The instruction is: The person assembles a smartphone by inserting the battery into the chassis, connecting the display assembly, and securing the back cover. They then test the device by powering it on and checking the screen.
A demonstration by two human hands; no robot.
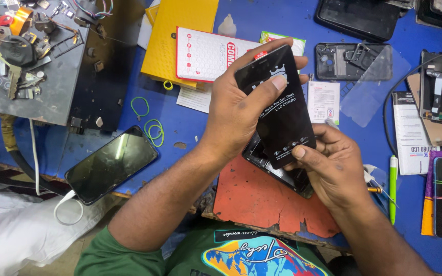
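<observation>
Both hands hold a black phone display panel (pixel 282 115) with white print on its film, tilted above the blue bench. My left hand (pixel 241 107) grips its upper end, thumb pressed on the face. My right hand (pixel 328 163) holds the lower end, thumb on the bottom edge. Under the panel sits a black phone frame (pixel 282 174), partly hidden, resting on a worn red mat (pixel 262 199).
A dark phone (pixel 112 163) on a white cable lies at left near green rubber bands (pixel 152 128). Yellow and white boxes (pixel 195 46) sit behind. Phone housings (pixel 351 61), a clear film, packets and a green pen (pixel 393 184) crowd the right. A parts tray (pixel 31 56) stands far left.
</observation>
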